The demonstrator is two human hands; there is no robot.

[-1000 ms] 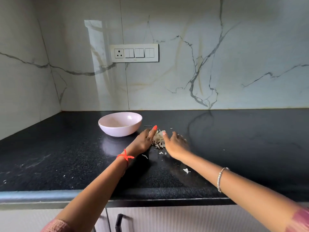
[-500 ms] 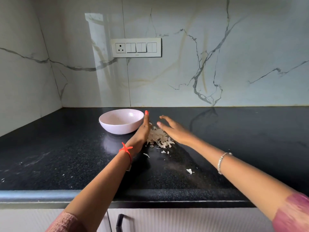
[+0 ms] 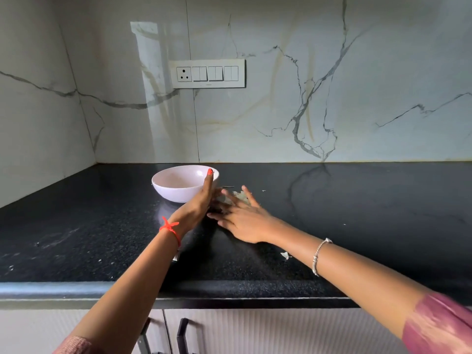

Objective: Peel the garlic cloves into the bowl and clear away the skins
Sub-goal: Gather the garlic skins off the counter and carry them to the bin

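Observation:
A pale pink bowl (image 3: 176, 189) stands on the black counter (image 3: 357, 213); its inside is too blurred to tell what it holds. Just right of it lies a small heap of garlic skins (image 3: 240, 195), mostly covered by my hands. My left hand (image 3: 198, 203) stands on edge with straight fingers between the bowl and the heap. My right hand (image 3: 242, 214) lies flat with spread fingers on the counter over the skins, its fingertips toward my left palm. Neither hand grips anything.
One loose skin flake (image 3: 284, 255) lies nearer the front edge, and tiny bits (image 3: 263, 190) sit behind the heap. Marble walls close off the back and the left side, with a switch panel (image 3: 208, 73) above. Cabinet handles (image 3: 181, 333) are below the counter edge.
My right hand has dropped from hovering behind the heap to lying flat over it, sweeping left toward my left palm. My left hand stays upright beside the bowl. The view has tilted slightly.

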